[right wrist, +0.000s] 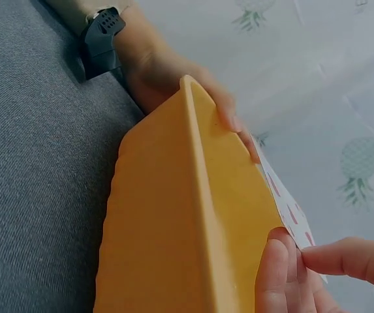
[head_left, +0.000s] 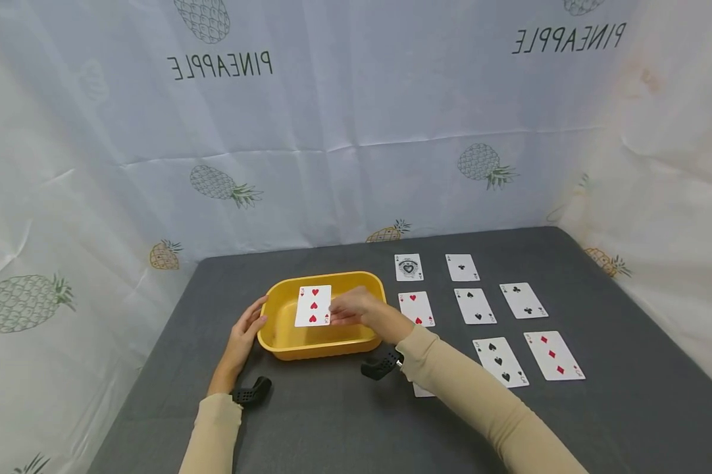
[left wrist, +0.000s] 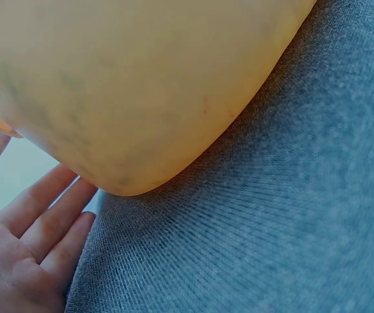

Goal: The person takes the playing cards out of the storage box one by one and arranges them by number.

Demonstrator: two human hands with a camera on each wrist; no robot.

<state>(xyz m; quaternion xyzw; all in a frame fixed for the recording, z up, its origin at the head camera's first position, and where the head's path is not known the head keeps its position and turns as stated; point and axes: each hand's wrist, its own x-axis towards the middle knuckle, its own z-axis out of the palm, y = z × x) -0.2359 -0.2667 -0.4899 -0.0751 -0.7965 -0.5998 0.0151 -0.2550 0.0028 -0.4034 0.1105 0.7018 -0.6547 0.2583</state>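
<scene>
The three of hearts playing card [head_left: 313, 305] is held face up over the yellow tray [head_left: 320, 352]. My right hand [head_left: 356, 305] pinches its right edge between thumb and fingers; the right wrist view shows the pinch on the card [right wrist: 284, 202] close up. On the tray's left end, my left hand [head_left: 246, 332] rests with its fingers fairly straight against the wall and rim. Those fingers [left wrist: 59, 225] lie spread beside the tray's outer wall [left wrist: 134, 98] in the left wrist view. The tray's right end is partly covered by the right hand.
Right of the tray lie an ace of spades [head_left: 408, 267], ace of clubs [head_left: 462, 267], two of hearts [head_left: 416, 307], two of spades [head_left: 476, 306], two of clubs [head_left: 524, 301], three of spades [head_left: 501, 362] and three of diamonds [head_left: 554, 355]. Another card [head_left: 422, 392] is mostly hidden under the right forearm.
</scene>
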